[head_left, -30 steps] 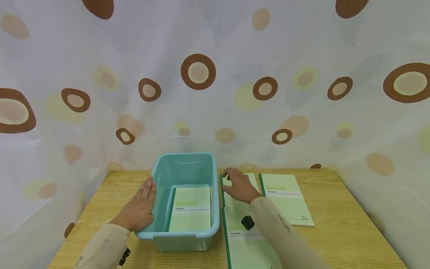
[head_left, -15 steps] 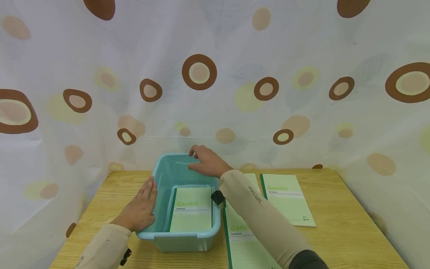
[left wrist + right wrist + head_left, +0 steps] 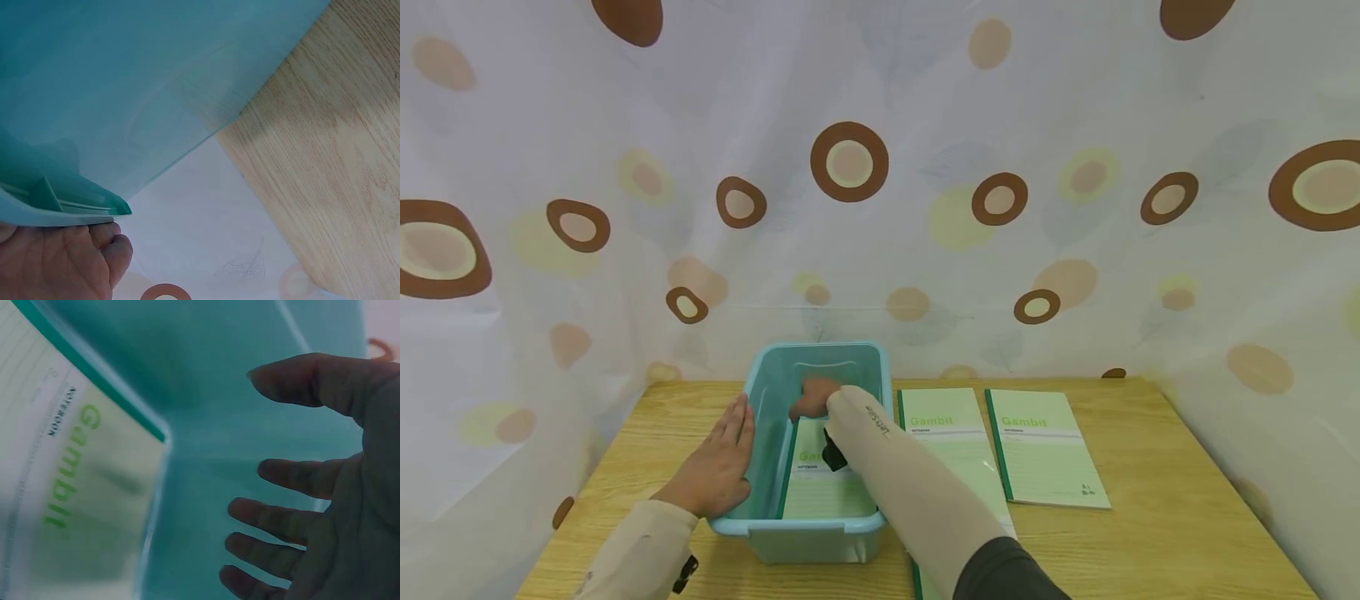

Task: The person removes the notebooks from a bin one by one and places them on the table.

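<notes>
A light-blue plastic bin [image 3: 812, 546] stands on the wooden table, with a green-spined Gambit notebook [image 3: 826, 500] lying flat inside. My left hand [image 3: 711, 467] rests along the bin's left rim, fingers straight in the head view; the left wrist view has its fingers [image 3: 115, 256] against the rim. Inside the bin, over the far end of the notebook, is my right hand [image 3: 815, 397]. Its spread fingers [image 3: 284, 522] hold nothing in the right wrist view. The right forearm covers part of the notebook and the bin's right side.
Right of the bin, one notebook [image 3: 943, 417] overlaps another notebook [image 3: 927, 583] nearer me, which the right sleeve partly hides. Another notebook [image 3: 1048, 450] lies farther right. A patterned sheet [image 3: 910, 208] hangs behind the table [image 3: 1172, 500].
My right hand has moved left from above the notebooks on the table, over the bin's right rim, and down into the bin. My left hand stays on the left rim.
</notes>
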A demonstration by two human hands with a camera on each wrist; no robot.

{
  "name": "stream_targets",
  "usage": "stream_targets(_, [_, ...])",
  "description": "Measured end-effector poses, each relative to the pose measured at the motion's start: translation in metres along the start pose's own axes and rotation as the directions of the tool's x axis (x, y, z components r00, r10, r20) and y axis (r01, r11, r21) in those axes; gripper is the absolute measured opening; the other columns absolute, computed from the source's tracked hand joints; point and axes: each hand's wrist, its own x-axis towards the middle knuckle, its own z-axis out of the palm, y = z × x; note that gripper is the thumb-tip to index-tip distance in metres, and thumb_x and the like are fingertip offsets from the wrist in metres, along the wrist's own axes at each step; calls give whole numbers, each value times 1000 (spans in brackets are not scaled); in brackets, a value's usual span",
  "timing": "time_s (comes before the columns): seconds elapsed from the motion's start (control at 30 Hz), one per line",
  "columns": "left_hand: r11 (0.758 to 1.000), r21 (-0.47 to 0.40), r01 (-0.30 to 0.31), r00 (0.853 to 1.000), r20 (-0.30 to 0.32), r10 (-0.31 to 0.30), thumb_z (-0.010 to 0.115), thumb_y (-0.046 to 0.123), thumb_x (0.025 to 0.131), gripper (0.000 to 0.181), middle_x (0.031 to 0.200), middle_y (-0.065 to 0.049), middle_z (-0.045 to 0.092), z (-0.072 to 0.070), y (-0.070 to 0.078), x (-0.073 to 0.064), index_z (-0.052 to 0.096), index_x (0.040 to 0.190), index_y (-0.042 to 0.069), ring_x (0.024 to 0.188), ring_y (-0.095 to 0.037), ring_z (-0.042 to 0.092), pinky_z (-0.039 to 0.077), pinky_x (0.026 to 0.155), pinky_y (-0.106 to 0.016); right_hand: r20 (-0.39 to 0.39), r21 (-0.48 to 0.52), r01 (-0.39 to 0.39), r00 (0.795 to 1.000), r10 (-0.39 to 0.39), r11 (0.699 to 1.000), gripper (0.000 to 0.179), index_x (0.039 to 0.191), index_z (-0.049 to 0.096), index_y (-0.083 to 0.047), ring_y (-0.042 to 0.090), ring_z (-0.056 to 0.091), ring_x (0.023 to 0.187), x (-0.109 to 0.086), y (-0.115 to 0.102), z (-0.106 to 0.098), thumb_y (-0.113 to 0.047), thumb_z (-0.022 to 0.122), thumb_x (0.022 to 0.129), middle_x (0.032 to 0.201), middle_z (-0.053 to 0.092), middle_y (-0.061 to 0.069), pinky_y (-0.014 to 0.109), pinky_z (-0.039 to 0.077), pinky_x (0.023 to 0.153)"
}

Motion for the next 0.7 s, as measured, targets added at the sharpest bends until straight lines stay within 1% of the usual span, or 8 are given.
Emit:
stream_targets(0.1, [1000,7,4,1000,-1,-4,50,0,71,80,151,-40,8,0,1,0,19,140,-24,140,-52,11,22,110,-59,-2,14,-53,999,53,998,41,118,63,-2,21,59,90,16,5,14,-27,66,85,113,64,10,32,47,73])
stream_targets(0.13, [1000,11,5,1000,-2,-5,50,0,71,79,151,-40,9,0,1,0,19,140,-24,140,-52,11,22,110,-59,-6,18,-70,997,71,997,37,114,64,-2,20,58,85,21,7,19,-26,67,85,107,64,9,32,46,70])
stream_targets(0.2, [1000,17,5,1000,-4,-5,49,0,71,79,151,-40,9,0,1,0,20,140,-24,140,-52,11,22,110,-58,-6,29,-99,995,99,995,32,108,67,-3,20,57,81,30,10,30,-24,69,84,101,65,8,32,46,68])
stream_targets(0.33, [1000,17,-8,1000,-8,8,49,-1,72,78,150,-40,9,1,0,1,20,140,-25,140,-52,11,22,111,-58,28,5,-145,989,145,989,37,114,65,-5,21,60,87,44,16,51,-25,71,84,106,64,8,35,50,73])
stream_targets(0.5, [1000,25,-15,1000,2,15,47,-1,74,76,150,-40,9,3,-1,2,19,140,-25,140,-52,10,20,111,-58,91,-13,-205,974,206,979,29,106,68,-7,24,60,85,65,25,71,-26,72,84,99,64,8,40,50,75])
stream_targets(0.57, [1000,27,-15,1000,0,15,47,-1,74,75,150,-41,9,3,-1,2,20,140,-25,140,-53,11,21,111,-58,114,-20,-205,972,206,978,30,104,68,-7,25,60,85,75,30,76,-28,73,83,98,63,9,41,51,75])
stream_targets(0.6, [999,29,-14,1000,-1,14,47,-1,74,75,150,-41,9,3,-1,2,20,140,-25,140,-53,11,21,111,-58,125,-30,-190,973,192,981,34,104,69,-9,23,60,83,88,38,83,-34,74,82,98,63,7,39,51,73])
stream_targets(0.7, [999,40,-8,1000,1,8,47,0,74,75,150,-40,9,2,-1,1,20,140,-24,140,-53,12,22,111,-58,119,-41,-172,977,176,984,35,103,69,-8,24,61,85,93,39,85,-35,74,81,99,64,8,39,52,74])
